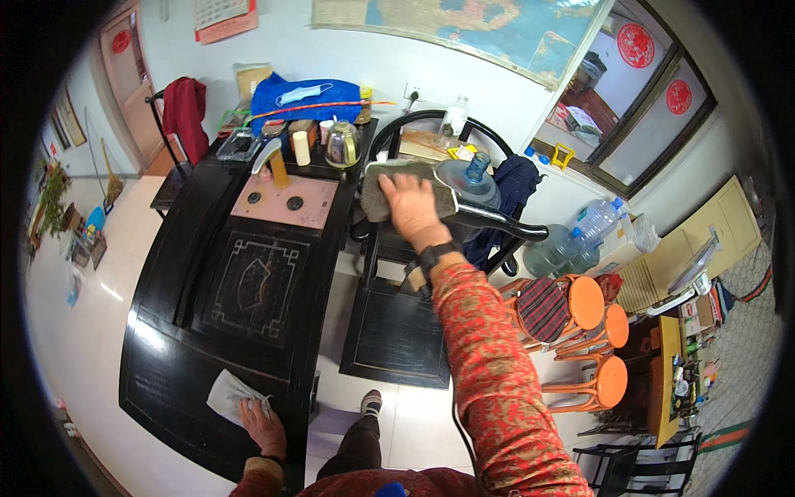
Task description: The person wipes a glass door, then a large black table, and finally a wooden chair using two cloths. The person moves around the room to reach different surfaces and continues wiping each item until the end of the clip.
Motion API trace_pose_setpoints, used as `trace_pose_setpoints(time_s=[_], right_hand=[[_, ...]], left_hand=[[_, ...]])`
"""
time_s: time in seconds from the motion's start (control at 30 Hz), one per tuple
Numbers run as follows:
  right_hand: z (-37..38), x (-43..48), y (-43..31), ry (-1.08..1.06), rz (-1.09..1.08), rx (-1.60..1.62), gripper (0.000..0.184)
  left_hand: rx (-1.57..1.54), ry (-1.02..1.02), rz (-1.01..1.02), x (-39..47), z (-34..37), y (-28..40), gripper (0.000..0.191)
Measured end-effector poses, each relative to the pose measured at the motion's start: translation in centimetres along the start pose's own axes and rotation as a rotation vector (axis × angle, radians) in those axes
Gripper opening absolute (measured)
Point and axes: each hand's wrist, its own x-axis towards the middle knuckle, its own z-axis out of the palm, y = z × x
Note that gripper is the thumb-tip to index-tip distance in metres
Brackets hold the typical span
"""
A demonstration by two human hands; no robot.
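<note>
My left hand (pixel 263 427) rests on a white cloth (pixel 231 397), pressing it against the near end of the black wooden tea table (pixel 168 373). My right hand (pixel 408 202), arm stretched forward, lies over a grey-brown pad with a white edge (pixel 380 197) on the curved top rail of a black wooden armchair (pixel 525 230). Its fingers are spread over the pad; whether they grip it cannot be told. Just right of the pad stands a large blue water bottle (pixel 475 177). A pink tray panel (pixel 282 202) is set into the tea table.
A glass kettle (pixel 343 144), jars and a blue cloth (pixel 304 99) crowd the table's far end. Orange stools (pixel 586 302) and large water bottles (pixel 549 251) stand on the right. Below the armchair's rail is a black wooden seat (pixel 400 338). A maroon garment (pixel 185 118) hangs at the back left.
</note>
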Motion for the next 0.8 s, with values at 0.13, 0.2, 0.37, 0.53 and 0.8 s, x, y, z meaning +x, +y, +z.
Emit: trace_pose_setpoints(time_s=[0.13, 0.2, 0.37, 0.53, 0.8], right_hand=[[2.9, -2.9, 2.9, 0.089, -0.124, 0.055, 0.065], [2.0, -6.2, 6.4, 0.120, -0.163, 0.043, 0.063], [-3.0, -15.6, 18.3, -0.033, 0.399, -0.134, 0.082], [-4.1, -19.0, 21.9, 0.093, 0.283, -0.180, 0.077], [4.8, -18.9, 10.1, 0.039, 0.228, 0.420, 0.071]], left_hand=[[0.052, -0.033, -0.104, 0.3, 0.7, 1.2, 0.042], [0.067, -0.057, -0.136, 0.5, 0.8, 1.3, 0.044], [0.063, -0.061, -0.150, 0.8, 0.9, 1.4, 0.046], [0.055, -0.026, -0.218, 1.2, 1.3, 2.9, 0.048], [0.067, 0.011, -0.207, 7.2, 4.9, 9.1, 0.043]])
